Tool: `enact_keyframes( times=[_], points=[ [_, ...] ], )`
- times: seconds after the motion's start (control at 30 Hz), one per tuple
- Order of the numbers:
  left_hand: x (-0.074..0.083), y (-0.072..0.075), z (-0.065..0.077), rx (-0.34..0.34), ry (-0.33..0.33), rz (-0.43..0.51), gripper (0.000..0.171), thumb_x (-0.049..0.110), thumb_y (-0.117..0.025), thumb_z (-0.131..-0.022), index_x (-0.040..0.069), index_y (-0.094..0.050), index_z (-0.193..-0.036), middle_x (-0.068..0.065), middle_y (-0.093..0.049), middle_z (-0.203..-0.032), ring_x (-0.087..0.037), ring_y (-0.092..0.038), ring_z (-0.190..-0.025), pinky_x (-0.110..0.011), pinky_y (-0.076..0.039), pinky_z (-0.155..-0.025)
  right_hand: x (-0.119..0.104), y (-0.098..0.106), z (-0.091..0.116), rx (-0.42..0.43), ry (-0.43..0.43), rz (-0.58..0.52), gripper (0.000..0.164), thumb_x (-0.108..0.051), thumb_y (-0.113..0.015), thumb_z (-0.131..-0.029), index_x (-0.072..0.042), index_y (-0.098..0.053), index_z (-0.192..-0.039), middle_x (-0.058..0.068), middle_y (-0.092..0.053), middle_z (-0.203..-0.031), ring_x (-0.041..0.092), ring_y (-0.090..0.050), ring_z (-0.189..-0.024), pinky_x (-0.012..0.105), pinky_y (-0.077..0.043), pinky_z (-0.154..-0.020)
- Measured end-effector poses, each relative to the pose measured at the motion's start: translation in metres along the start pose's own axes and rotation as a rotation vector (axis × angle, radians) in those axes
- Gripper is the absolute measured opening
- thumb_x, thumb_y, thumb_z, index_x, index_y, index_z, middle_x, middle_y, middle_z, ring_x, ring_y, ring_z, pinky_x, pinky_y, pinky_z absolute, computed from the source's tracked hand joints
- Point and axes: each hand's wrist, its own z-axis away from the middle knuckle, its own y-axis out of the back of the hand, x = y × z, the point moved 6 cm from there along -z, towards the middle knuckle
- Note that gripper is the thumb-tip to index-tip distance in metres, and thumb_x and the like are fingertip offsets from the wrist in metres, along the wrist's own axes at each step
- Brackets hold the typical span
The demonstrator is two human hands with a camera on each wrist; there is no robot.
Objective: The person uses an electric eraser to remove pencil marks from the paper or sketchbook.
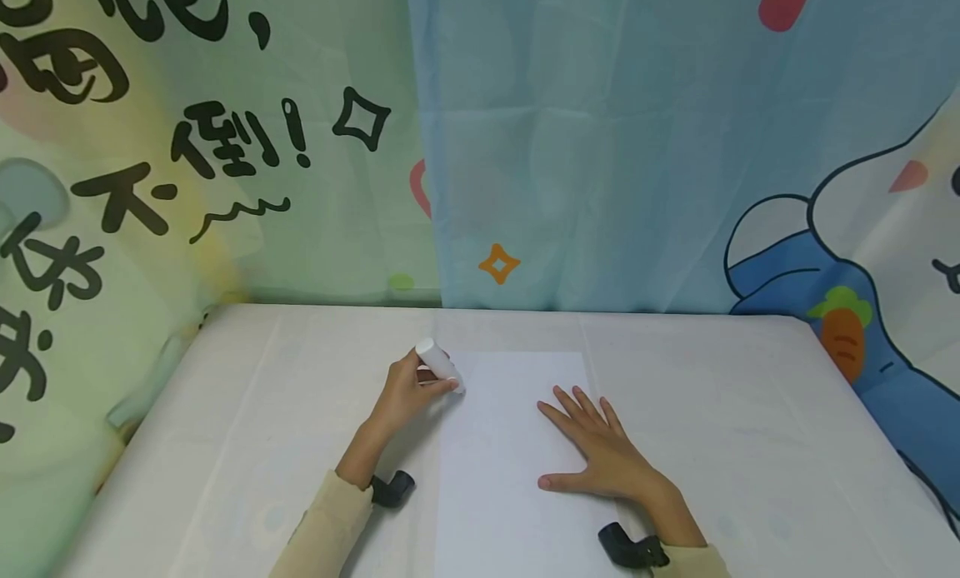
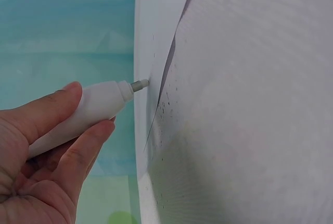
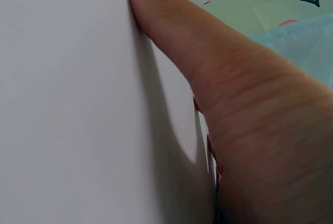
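My left hand (image 1: pixel 405 397) grips a white electric eraser (image 1: pixel 441 364) between thumb and fingers, its body tilted. The left wrist view shows a grey metal collar and a small pale tip on the electric eraser (image 2: pixel 86 110). That tip meets the white paper (image 1: pixel 510 445) near its left edge, or hovers just over it; which one I cannot tell. Spread out with straight fingers, my right hand (image 1: pixel 600 453) rests on the paper's right side. Its thumb (image 3: pixel 171 21) lies along the sheet in the right wrist view.
Under the paper is a table with a white cover (image 1: pixel 750 445). Dark specks (image 2: pixel 165 107) lie beside the sheet's edge. A printed curtain (image 1: pixel 600 145) hangs behind the table's far edge. Each wrist carries a small black camera, such as the left camera (image 1: pixel 393 488).
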Motion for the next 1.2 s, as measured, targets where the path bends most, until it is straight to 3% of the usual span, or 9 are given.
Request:
enact_keyframes(
  times=[1.2],
  points=[
    [0.0019,0.0021,0.0027,-0.02,0.007,-0.032,0.033,-0.004,-0.075,-0.081,-0.006,-0.055,-0.107,-0.022,-0.067,-0.096,-0.036,-0.071,-0.088,-0.029,-0.056,-0.071,-0.0016,0.0007,-0.0002,0.002,-0.002,0.004,0.099,-0.058,-0.078,-0.07,-0.013,-0.04,-0.149,0.019,-0.025,-0.158,0.043,-0.011,-0.146,0.064,0.002,-0.113]
  ],
)
